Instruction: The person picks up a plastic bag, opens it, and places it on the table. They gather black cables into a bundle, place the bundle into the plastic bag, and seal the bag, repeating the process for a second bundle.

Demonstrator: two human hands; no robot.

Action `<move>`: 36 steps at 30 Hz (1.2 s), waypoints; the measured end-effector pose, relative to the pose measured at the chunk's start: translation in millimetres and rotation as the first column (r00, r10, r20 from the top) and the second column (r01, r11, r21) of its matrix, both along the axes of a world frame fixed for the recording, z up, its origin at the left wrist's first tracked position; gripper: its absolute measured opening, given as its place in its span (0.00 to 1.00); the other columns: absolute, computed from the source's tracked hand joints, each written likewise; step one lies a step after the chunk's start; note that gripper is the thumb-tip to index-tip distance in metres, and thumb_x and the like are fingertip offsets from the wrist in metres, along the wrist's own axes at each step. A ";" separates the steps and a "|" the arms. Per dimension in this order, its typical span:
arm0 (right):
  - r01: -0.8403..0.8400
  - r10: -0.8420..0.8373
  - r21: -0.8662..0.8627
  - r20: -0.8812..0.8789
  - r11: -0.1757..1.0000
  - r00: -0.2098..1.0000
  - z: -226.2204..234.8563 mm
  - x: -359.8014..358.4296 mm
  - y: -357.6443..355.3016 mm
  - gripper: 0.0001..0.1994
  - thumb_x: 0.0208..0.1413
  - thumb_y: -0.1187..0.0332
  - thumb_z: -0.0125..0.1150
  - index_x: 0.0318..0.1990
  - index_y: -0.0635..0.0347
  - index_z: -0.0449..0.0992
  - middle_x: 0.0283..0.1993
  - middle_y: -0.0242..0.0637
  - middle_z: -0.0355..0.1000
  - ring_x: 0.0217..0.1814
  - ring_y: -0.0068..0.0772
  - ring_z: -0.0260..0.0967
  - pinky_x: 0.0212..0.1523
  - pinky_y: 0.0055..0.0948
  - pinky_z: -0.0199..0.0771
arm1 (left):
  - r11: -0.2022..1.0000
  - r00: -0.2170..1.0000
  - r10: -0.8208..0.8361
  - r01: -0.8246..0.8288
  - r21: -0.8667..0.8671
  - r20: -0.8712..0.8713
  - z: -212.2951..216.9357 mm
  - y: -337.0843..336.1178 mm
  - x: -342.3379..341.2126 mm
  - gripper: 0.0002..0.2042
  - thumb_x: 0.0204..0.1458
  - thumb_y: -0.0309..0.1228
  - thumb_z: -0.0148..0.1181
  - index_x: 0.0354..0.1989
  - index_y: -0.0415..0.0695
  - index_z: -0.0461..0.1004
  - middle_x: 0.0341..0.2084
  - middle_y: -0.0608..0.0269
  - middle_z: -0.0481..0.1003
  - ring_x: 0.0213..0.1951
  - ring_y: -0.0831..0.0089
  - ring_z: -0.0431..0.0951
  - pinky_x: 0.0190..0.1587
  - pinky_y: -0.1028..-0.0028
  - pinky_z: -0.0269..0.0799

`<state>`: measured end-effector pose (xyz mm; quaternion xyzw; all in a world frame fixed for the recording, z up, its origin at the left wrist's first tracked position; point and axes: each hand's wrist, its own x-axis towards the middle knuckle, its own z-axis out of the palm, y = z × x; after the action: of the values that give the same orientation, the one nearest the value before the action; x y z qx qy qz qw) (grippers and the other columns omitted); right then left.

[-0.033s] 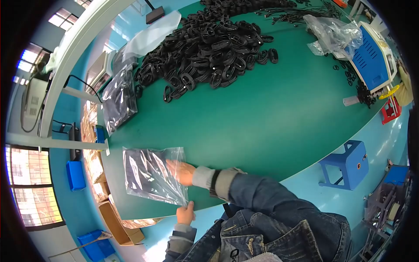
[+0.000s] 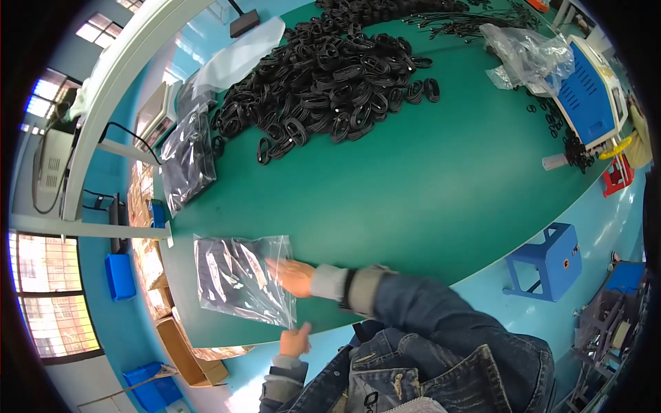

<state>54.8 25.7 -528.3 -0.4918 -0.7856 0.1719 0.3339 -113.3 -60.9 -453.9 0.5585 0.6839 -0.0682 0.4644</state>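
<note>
Two hands on one clear plastic bag [image 2: 237, 275] here, all seen from the head camera. The bag is packed with dark stuff, looks like the same black looped cable pieces as the pile further up, and it's lying flat on the green table [image 2: 427, 193] close to the near edge, on the person's left side.

The right hand [image 2: 292, 277] comes across in a denim sleeve with a grey cuff and lies flat on the bag's right edge, fingers stretched out and pressing down, not gripping anything. The left hand [image 2: 295, 341] is down at the table edge just below the bag's lower right corner. It looks loosely curled with the fingers up near the corner, but I honestly can't tell if it's pinching the plastic or just touching it.

Farther up the table there's a big heap of black cable loops [image 2: 330, 76], well apart from the hands. Another filled bag [image 2: 187, 162] sits near the left rim, a blue machine [image 2: 585, 93] is over on the right with crumpled clear plastic [image 2: 527, 55] beside it, and a blue stool [image 2: 544, 261] stands on the floor.
</note>
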 end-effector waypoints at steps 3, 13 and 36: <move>-0.310 0.286 -0.332 -0.118 0.891 0.951 47.0 96.5 -20.7 0.13 0.45 0.69 0.48 0.39 0.61 0.73 0.45 0.46 0.69 0.47 0.48 0.67 0.46 0.40 0.69 | 0.914 0.990 -0.140 0.135 -0.382 0.015 43.0 4.9 31.7 0.23 0.54 0.42 0.52 0.12 0.39 0.69 0.08 0.62 0.69 0.11 0.76 0.68 0.16 0.74 0.62; 0.858 -0.840 0.035 -0.191 0.512 0.509 37.1 311.9 72.3 0.17 0.45 0.64 0.62 0.40 0.65 0.68 0.43 0.46 0.67 0.45 0.50 0.64 0.45 0.39 0.65 | 0.953 0.757 -0.115 -0.099 0.287 0.643 35.0 139.4 271.3 0.11 0.54 0.33 0.53 0.25 0.38 0.70 0.15 0.67 0.69 0.17 0.83 0.63 0.20 0.78 0.59; 0.316 -0.271 0.201 -0.223 0.927 0.936 31.2 286.5 57.4 0.06 0.49 0.71 0.54 0.35 0.60 0.70 0.47 0.38 0.69 0.35 0.35 0.65 0.31 0.25 0.69 | 0.775 0.848 -0.043 -0.305 0.553 0.529 -35.6 200.3 298.6 0.15 0.58 0.36 0.47 0.31 0.36 0.75 0.19 0.61 0.72 0.24 0.70 0.72 0.31 0.74 0.67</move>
<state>341.3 83.0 -497.1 -0.5426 -0.6817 0.0725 0.4853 185.3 139.4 -489.5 0.6253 0.5572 0.3445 0.4240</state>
